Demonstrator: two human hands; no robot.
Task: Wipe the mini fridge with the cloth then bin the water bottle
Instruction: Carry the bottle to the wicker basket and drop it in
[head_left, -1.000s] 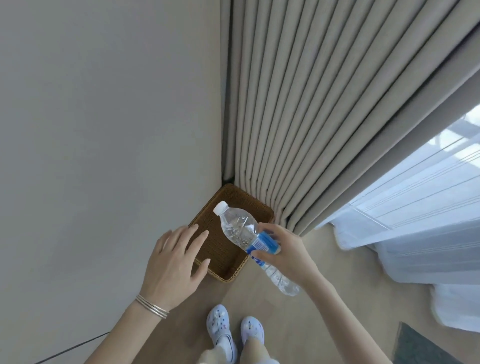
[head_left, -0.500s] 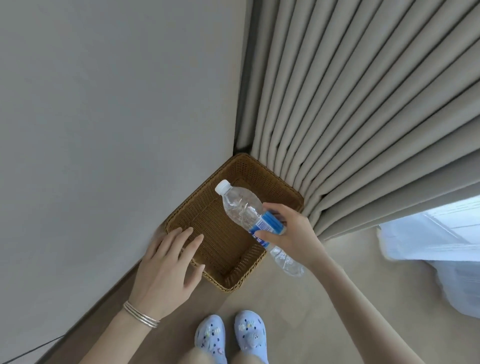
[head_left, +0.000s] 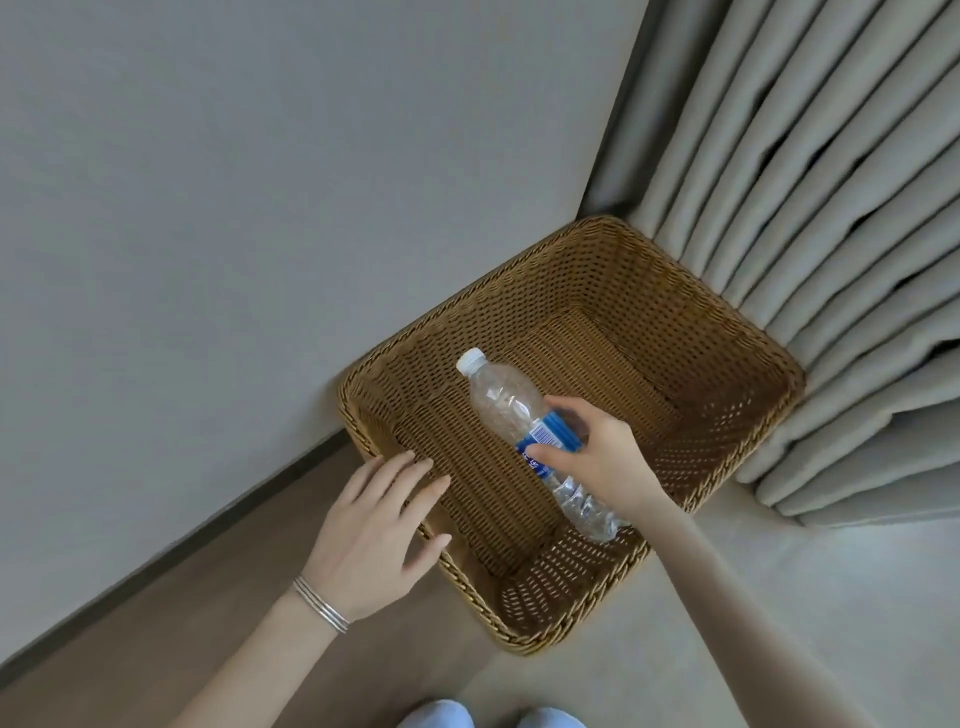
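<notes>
- The right hand (head_left: 608, 462) had the water bottle (head_left: 498, 400) by its blue label. The fingers (head_left: 569, 410) were curled over the top and the thumb pinched from beneath.
- Beyond those fingers the white cap pointed away. The crumpled base trailed back under the wrist.
- Below the fingers lay the open wicker bin (head_left: 727, 364), so the bottle was over it, not yet dropped.
- The left hand (head_left: 374, 535) was flat and spread, holding nothing, over the bin's near rim. I could not tell whether it touched.
- To my eye, the risk was the base. It sat close above the near rim, so a slanted release could clip the weave and bounce the light bottle onto the floor (head_left: 779, 597).
- The left fingers might also deflect it.
</notes>
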